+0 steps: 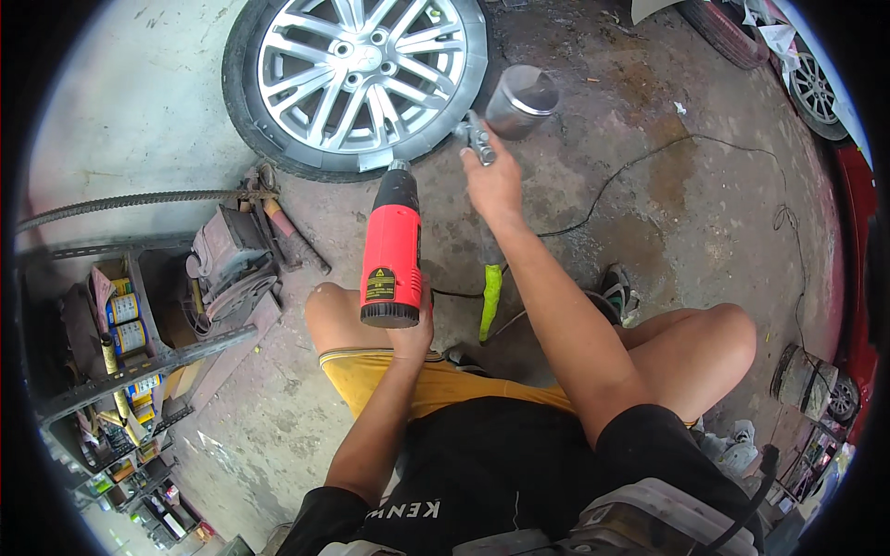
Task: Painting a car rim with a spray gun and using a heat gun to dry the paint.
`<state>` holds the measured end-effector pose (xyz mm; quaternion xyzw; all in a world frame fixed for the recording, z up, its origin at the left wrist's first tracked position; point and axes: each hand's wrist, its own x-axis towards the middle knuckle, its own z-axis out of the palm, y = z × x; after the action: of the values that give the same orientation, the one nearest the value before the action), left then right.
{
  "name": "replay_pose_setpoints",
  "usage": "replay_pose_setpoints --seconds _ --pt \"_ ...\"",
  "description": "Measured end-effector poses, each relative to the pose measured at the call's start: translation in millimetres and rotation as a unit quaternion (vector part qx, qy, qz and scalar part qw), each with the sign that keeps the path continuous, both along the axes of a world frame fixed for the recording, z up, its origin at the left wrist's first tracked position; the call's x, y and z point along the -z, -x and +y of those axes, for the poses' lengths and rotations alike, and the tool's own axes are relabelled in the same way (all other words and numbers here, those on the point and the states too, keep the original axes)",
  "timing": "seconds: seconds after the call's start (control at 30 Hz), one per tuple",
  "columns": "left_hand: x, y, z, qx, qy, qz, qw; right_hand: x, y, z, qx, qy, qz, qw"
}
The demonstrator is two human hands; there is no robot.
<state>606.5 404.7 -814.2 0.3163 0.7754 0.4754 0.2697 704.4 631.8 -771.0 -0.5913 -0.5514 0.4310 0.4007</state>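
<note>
Heat gun (390,250) sits in the closed left grip (419,335), right grip (494,181) wrapped round a spray gun (515,107) near the wheel (368,59)

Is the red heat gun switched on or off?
Cannot tell. The left hand holds the heat gun, nozzle toward the car wheel, but no switch or glow shows.

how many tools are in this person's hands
2: a red heat gun in the left hand and a silver spray gun in the right hand.
</note>
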Motion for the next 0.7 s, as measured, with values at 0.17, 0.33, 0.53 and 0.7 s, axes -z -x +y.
replay_pose_setpoints --seconds 0.17,0.33,0.53,0.7 --pt "-13 -12 21 0.041 -0.061 0.086 0.994 11 -12 63 -0.012 0.041 0.077 0.996" --pt "-26 -13 16 0.037 -0.021 0.007 0.999 -54 10 95 -0.128 0.103 0.237 0.958" --pt "-37 -26 15 0.009 0.025 -0.038 0.999 -75 19 136 -0.215 0.072 0.214 0.950" --pt "-22 -27 14 0.019 -0.007 0.021 1.000 -31 5 163 -0.210 0.120 0.092 0.966"
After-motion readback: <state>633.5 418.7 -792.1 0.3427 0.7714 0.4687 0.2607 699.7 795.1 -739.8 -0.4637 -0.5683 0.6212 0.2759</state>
